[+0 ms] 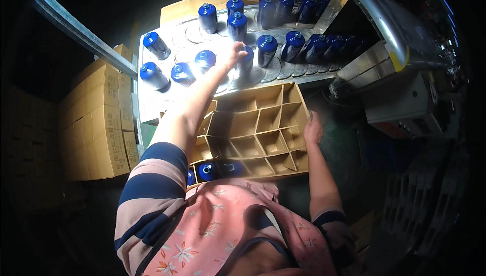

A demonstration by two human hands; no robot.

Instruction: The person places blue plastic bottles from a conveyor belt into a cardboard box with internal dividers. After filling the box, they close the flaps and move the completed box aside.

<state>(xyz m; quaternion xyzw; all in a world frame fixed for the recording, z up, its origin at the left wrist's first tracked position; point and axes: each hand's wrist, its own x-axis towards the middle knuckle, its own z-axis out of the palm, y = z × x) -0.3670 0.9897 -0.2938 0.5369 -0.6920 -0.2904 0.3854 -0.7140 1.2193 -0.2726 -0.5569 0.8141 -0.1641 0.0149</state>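
We stretch our left hand (234,56) over the desk (174,47), its fingers (240,47) bent at the top of a blue bottle (246,61); this bottle stands upright just below them, partly covered, and we cannot tell whether they are clamped on it; just beyond these fingers is a second bottle (237,25), to their left a third bottle (205,60), to their right a fourth bottle (267,50), with others lined up farther right toward a metal hood (385,17); nearer us than the left fingers is a divided carton (248,99); our right hand (313,130) is at its right wall, and we cannot tell whether those fingers are clamped there; well left of them, in near compartments, we see packed bottles (206,171); far left of all our fingers stand stacked cartons (96,129).
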